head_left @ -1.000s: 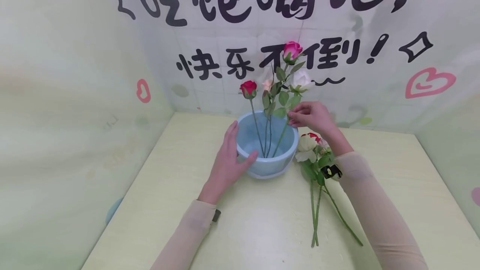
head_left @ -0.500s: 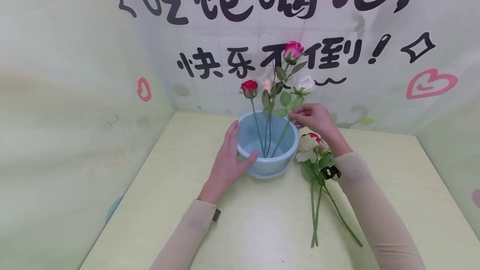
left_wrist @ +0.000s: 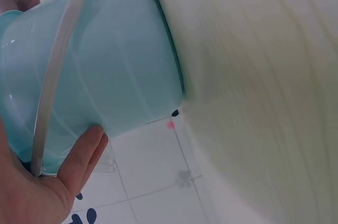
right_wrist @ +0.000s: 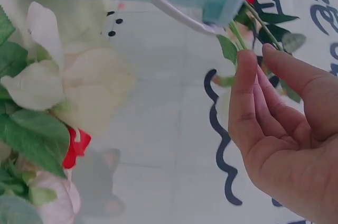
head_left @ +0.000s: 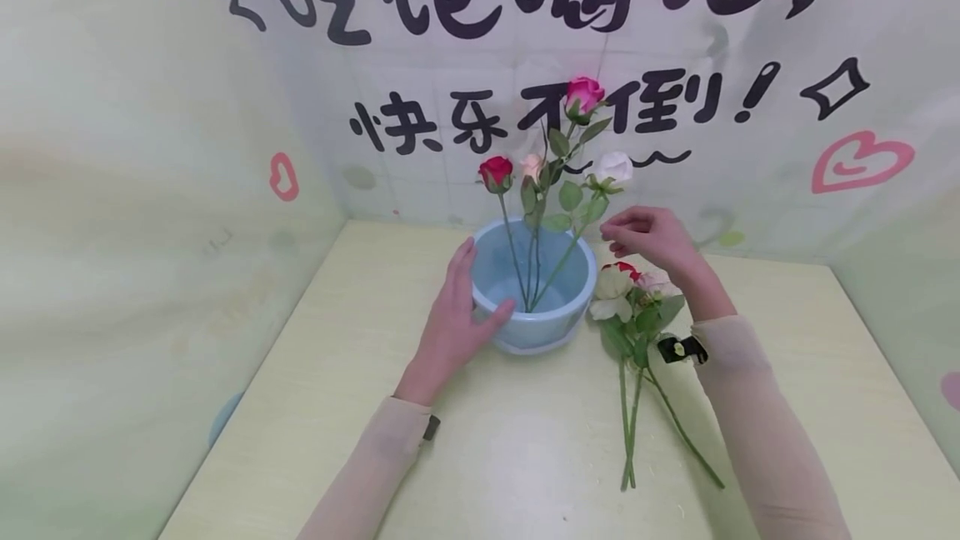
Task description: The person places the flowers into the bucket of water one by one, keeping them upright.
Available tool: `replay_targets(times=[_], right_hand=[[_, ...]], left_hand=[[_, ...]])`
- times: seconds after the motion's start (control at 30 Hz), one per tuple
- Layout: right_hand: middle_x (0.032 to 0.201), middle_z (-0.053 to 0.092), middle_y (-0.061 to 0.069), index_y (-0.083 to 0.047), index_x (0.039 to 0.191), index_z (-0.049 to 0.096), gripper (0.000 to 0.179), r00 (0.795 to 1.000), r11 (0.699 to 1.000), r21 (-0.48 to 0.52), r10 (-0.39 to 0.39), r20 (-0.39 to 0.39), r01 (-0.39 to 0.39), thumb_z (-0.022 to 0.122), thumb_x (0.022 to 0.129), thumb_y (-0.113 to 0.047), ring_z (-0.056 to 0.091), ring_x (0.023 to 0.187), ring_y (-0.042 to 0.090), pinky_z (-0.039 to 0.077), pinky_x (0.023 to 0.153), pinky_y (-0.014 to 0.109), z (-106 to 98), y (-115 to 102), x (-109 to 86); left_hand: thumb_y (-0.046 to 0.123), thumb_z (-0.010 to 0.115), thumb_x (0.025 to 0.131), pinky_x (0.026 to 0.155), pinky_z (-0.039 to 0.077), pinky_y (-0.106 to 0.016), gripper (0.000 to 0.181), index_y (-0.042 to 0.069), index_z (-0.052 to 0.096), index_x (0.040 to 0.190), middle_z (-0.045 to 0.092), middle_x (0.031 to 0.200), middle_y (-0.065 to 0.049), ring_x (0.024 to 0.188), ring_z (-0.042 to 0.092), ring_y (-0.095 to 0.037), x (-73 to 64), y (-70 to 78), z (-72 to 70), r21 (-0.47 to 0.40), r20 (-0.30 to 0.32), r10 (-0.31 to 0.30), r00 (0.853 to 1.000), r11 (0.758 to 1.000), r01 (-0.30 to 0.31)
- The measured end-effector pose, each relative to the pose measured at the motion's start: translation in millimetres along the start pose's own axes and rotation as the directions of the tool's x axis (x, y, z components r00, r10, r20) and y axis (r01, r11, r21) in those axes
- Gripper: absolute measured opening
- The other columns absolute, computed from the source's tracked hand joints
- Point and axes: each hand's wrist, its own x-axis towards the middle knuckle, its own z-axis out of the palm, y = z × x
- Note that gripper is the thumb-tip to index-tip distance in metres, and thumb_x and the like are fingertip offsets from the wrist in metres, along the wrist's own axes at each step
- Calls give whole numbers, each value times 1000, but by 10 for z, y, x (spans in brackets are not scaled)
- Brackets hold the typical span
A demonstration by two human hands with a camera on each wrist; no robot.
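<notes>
A light blue bucket point(head_left: 536, 332) stands on the table, holding several artificial roses. My left hand point(head_left: 450, 327) holds its left side, thumb over the front rim and fingers along the outer wall point(left_wrist: 84, 155). Among the upright flowers are a red rose point(head_left: 497, 175), a small peach rose point(head_left: 532, 166), a tall pink rose point(head_left: 584, 98) and a white rose point(head_left: 613, 168) leaning right. My right hand point(head_left: 651, 236) hovers just right of the white rose's stem point(head_left: 558, 265), its fingers loosely bent with nothing between them. In the right wrist view, thumb and fingertips point(right_wrist: 246, 60) are apart near the stems.
More artificial flowers point(head_left: 633, 307) lie on the table right of the bucket, beneath the right forearm, their stems pointing toward me. The bucket's pale handle point(left_wrist: 58, 71) hangs down its outside. A printed cloth backdrop point(head_left: 450, 65) rises behind the table.
My right hand has let go of the white rose's stem and drawn back to the right. The white rose now leans further right against the rim. My left hand stays on the bucket.
</notes>
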Motion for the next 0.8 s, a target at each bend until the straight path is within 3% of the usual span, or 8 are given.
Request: replay_targets(times=[0.13, 0.3, 0.6, 0.8], right_hand=[[100, 77, 1, 9, 128, 65, 42, 999, 999, 40, 18, -29, -17, 68, 105, -26, 74, 84, 11, 63, 81, 27, -131, 82, -163], [98, 77, 1, 13, 129, 60, 44, 996, 993, 76, 87, -4, -87, 67, 106, -23, 76, 83, 13, 64, 80, 31, -222, 277, -374], [97, 74, 11, 20, 127, 58, 44, 972, 967, 109, 222, 79, -229, 63, 108, -20, 75, 81, 15, 64, 81, 34, -130, 773, -738], [92, 72, 10, 19, 121, 59, 39, 955, 947, 132, 285, 85, -294, 62, 108, -18, 74, 78, 12, 64, 79, 33, -101, 1014, -887]], left_hand=[[72, 55, 96, 107, 52, -54, 101, 11, 21, 168, 12, 176, 7, 150, 41, -30, 1, -1, 13, -11, -9, 9, 1000, 1000, -9], [71, 55, 97, 108, 51, -53, 100, 10, 20, 168, 12, 176, 6, 151, 40, -29, 29, -8, 39, -14, -13, 30, 999, 999, -30], [72, 56, 96, 108, 51, -54, 101, 12, 20, 169, 10, 176, 10, 150, 41, -30, -20, 13, -17, -7, 2, -27, 1000, 1000, 27], [74, 53, 96, 110, 49, -53, 102, 12, 19, 169, 10, 176, 10, 151, 40, -28, -5, -9, 2, -1, 3, -15, 1000, 1000, 15]])
